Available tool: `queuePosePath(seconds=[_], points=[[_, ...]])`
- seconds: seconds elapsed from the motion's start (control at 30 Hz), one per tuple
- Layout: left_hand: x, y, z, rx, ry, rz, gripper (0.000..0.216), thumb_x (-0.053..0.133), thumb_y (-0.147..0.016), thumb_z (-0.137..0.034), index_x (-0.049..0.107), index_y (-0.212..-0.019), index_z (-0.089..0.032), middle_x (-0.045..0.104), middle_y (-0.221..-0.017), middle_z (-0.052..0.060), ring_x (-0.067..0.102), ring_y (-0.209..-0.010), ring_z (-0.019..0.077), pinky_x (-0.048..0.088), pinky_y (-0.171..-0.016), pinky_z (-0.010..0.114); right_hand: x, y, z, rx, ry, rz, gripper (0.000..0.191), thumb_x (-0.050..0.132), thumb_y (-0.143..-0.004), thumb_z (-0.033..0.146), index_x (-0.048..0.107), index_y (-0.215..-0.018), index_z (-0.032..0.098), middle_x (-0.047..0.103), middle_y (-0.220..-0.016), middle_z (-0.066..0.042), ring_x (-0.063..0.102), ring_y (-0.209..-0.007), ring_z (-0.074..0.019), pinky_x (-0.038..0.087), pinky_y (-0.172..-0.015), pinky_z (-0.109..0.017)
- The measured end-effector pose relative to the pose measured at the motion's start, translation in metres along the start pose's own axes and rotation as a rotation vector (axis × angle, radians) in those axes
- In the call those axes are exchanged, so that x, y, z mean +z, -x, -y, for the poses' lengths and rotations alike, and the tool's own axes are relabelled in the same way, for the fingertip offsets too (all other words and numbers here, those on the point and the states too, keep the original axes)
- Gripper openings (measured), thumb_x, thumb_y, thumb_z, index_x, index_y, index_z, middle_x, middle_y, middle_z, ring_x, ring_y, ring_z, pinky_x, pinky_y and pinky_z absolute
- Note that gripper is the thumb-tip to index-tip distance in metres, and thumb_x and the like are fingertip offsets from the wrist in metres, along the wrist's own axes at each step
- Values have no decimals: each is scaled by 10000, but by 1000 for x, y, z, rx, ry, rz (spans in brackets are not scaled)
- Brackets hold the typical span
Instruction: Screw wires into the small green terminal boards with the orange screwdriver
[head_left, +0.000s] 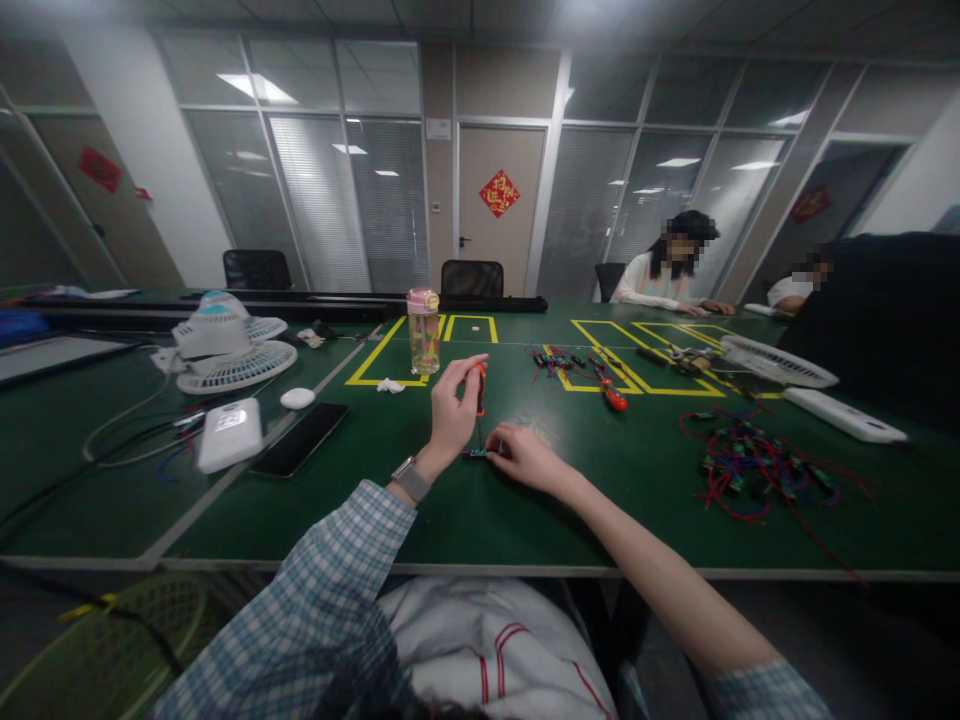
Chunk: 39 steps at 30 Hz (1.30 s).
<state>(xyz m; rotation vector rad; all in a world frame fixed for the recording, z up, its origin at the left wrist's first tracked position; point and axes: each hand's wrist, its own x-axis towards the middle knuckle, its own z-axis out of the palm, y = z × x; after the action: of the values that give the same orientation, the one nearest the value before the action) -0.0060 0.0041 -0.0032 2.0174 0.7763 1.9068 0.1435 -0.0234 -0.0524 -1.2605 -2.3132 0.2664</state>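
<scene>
My left hand [452,408], with a watch at the wrist, is closed round the orange and black handle of a screwdriver [481,392]. The screwdriver stands upright, its thin shaft running down to a small green circuit board [474,454] on the table. At the board's right end, the fingers of my right hand [527,455] pinch it and keep it against the tabletop. Whether the tip sits in a screw is too small to tell.
Circuit boards with red and blue wires [750,465] lie in a pile to the right. A smaller wired cluster [559,362] and a red screwdriver [613,396] lie ahead. A bottle [424,335], phone [301,440] and white fan [236,365] stand leftward. Two people sit at far right.
</scene>
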Motion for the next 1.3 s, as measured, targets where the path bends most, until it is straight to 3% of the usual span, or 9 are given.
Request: queuePosePath(seconds=[0.13,0.23,0.5,0.63,0.83,1.07,1.3], points=[[0,0,-1,-5,-50,-22,206,512,-921,-307,662,-1031,-217,584,-905,33,569,-831,143,463,-756,257,-1,0,0,-4,4,-5,74,598,-795,104,632,-839,152,593,-803,-29,540,-663,-124,408,-633,-224],[-1,0,-2,0,-70,-42,226,486,-933,-310,688,-970,-217,534,-853,24,549,-827,143,452,-777,263,-1,1,1,-11,2,-12,72,596,-794,100,631,-834,149,592,-796,-27,541,-668,-128,407,-634,-227],[-2,1,1,48,-1,37,328,347,-963,-199,612,-1157,-213,620,-1068,47,571,-1007,166,448,-907,314,-2,1,1,-1,-18,-18,72,606,-791,107,643,-831,154,594,-789,-21,533,-637,-116,401,-609,-217],[1,1,2,38,-23,24,291,414,-956,-225,594,-1185,-216,633,-1020,49,591,-936,157,470,-854,301,-3,1,3,10,-22,-11,72,609,-790,110,647,-836,149,599,-792,-23,536,-641,-115,398,-609,-215],[0,0,1,48,-141,-70,206,590,-878,-286,680,-1054,-229,541,-856,18,544,-804,137,466,-774,264,-5,0,6,33,-10,7,63,616,-793,108,650,-831,144,596,-777,-21,533,-631,-111,387,-599,-211],[-2,0,0,45,-34,2,318,387,-951,-186,607,-1179,-216,615,-1081,55,582,-1010,157,467,-896,304,-3,0,3,18,-8,-2,68,611,-793,113,653,-834,146,605,-792,-25,538,-643,-114,391,-609,-214],[2,2,1,26,-43,-39,240,539,-897,-215,590,-1130,-194,642,-1036,53,614,-904,152,494,-824,292,-2,1,1,4,-5,-13,74,612,-785,107,650,-835,145,597,-785,-20,533,-633,-110,387,-601,-211]])
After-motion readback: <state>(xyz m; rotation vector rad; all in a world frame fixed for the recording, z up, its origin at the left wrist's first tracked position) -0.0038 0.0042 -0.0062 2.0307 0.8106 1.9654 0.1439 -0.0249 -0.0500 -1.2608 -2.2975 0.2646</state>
